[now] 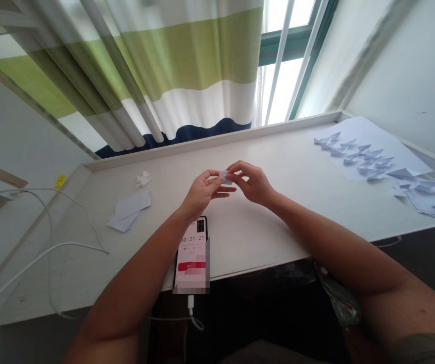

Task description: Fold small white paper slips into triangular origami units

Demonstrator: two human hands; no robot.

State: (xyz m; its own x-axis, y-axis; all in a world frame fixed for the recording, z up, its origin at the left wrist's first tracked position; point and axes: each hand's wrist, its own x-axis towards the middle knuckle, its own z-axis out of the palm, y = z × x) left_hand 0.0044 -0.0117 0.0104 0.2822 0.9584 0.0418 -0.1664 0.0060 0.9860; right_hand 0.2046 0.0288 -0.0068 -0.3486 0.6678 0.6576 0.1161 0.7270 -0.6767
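One paper (225, 177) (small) — between both hands (199, 193) (255, 183)

I've got a lane right of my right hand (253, 183) over the white wooden tabletop (285, 162), up to the rows of folded white paper figures (374, 153). Forward is passable to the raised white wooden rim (217, 140). My left hand (201, 193) side is tighter: loose white paper rectangles (134, 206), crumpled white tissue (142, 178) behind, thin white cable (77, 244) nearer me. Black-edged phone (192, 250) obstructs low passage beside my left forearm.
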